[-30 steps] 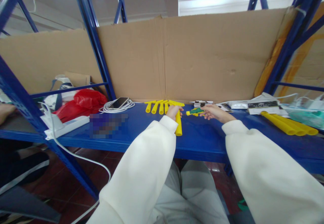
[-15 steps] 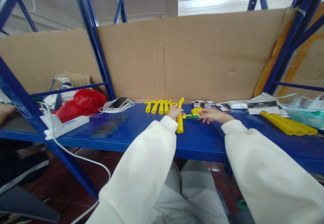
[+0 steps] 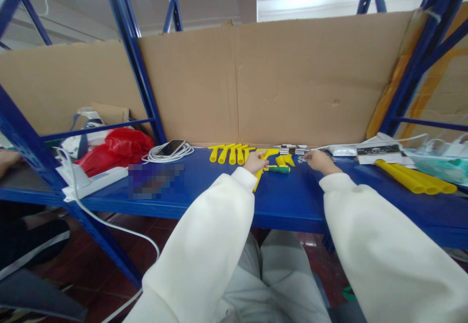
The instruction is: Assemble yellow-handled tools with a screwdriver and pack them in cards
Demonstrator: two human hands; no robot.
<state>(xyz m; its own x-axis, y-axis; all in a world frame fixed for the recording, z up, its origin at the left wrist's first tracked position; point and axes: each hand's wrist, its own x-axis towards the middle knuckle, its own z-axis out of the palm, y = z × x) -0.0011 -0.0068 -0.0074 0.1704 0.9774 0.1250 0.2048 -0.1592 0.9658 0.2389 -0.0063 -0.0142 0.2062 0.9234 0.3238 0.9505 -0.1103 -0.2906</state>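
Note:
My left hand (image 3: 255, 162) is closed around a yellow plastic tube piece with a flat angled arm (image 3: 269, 153); its tube end points down towards me. My right hand (image 3: 320, 161) reaches low over the tabletop, its fingertips together at a small cluster of shiny little parts, probably screws (image 3: 301, 159). Whether a part is between those fingers is too small to see. Between my hands lies a green and yellow screwdriver (image 3: 281, 169), held by neither. Just behind it rest small curved yellow pieces (image 3: 284, 160).
Several yellow tube pieces (image 3: 233, 155) stand in a row on the blue shelf top (image 3: 292, 201). Yellow tubes (image 3: 409, 178) lie at right beside a black-and-white box (image 3: 381, 154). At left are a coiled cable (image 3: 161, 157), phone, power strip (image 3: 104, 180) and red bag (image 3: 122, 145). Cardboard closes the back.
My right hand has left the screwdriver and moved right to the small shiny parts. The yellow piece in my left hand has turned, its arm now pointing right.

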